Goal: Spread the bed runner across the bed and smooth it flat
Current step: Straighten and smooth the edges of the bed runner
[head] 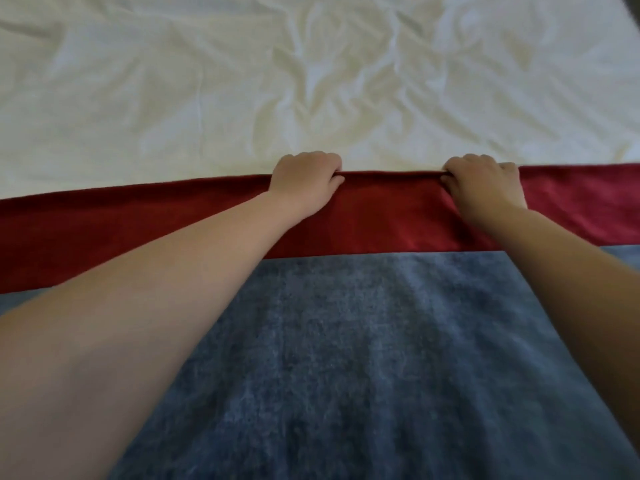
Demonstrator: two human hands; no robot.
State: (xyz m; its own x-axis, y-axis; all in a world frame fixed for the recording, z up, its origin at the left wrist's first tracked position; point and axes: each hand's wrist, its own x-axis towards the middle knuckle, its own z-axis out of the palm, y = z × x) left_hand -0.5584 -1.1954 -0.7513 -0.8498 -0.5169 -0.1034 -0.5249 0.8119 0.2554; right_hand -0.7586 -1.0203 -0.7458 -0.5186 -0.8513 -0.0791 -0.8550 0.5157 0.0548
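The bed runner (pixel 363 341) lies across the near part of the bed, a blue-grey middle panel with a red band along its far side. My left hand (pixel 304 178) grips the far edge of the red band, fingers curled over it and thumb underneath. A little to the right, my right hand (pixel 485 180) grips the same edge the same way. Both forearms stretch over the blue-grey panel. The red edge runs straight between the hands and slopes slightly down to the left. Faint ripples show in the blue-grey cloth.
A wrinkled white sheet (pixel 311 81) covers the bed beyond the runner, up to the top of the view. A dark sliver of the room shows past the bed's far right corner (pixel 632 1).
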